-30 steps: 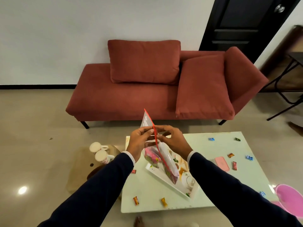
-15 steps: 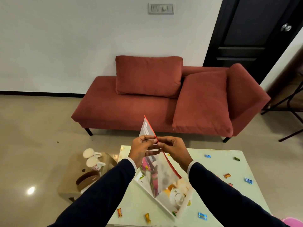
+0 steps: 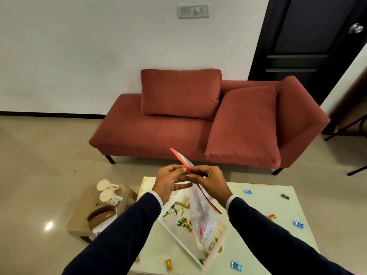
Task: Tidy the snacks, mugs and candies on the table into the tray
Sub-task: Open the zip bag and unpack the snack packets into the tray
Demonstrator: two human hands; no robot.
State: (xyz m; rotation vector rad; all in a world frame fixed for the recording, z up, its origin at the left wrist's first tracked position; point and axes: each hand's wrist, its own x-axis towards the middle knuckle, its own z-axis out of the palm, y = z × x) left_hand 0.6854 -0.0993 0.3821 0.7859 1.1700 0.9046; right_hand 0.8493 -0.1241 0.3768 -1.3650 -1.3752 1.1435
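Red sofa (image 3: pixel 198 124) and white wall sit behind the pale bench (image 3: pixel 258 231). Both hands pinch the red top edge of a clear snack bag (image 3: pixel 200 213), left hand (image 3: pixel 168 181) and right hand (image 3: pixel 210 181) each with a grip clamped on it, the bag hanging over the tray (image 3: pixel 178 227). Candies (image 3: pixel 247 191) lie scattered on the bench. Should either pinch slip, the bag could tip and spill. Against half a second ago, the bag has turned edge-on.

You held a clear bag (image 3: pixel 202 215) with a red zip edge above the white, leaf-patterned tray (image 3: pixel 178 231); beside the tray, blue, orange and green candies dotted the pale counter (image 3: pixel 258 245).
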